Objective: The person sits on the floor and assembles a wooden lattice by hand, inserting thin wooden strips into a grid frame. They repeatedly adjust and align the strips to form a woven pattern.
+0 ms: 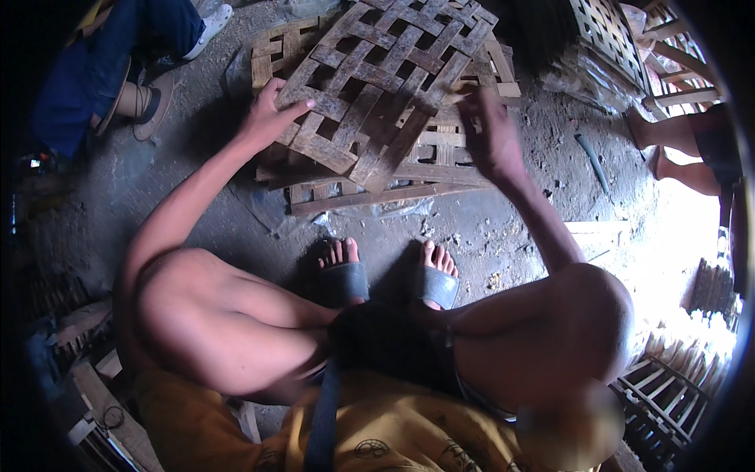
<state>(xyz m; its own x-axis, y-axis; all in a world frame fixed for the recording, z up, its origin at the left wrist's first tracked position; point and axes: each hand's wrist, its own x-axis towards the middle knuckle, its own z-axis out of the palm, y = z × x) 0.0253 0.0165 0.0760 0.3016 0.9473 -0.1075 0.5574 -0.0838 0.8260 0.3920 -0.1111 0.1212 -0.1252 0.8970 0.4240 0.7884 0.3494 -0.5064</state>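
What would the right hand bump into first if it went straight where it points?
Probably the right edge of the tilted woven panel. The right hand is blurred and depth is unclear, so it might pass above it.

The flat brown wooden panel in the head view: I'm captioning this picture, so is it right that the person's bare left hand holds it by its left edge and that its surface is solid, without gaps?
The surface isn't solid: the head view shows the flat brown wooden panel made of woven slats with open gaps. The bare left hand does hold its left edge.
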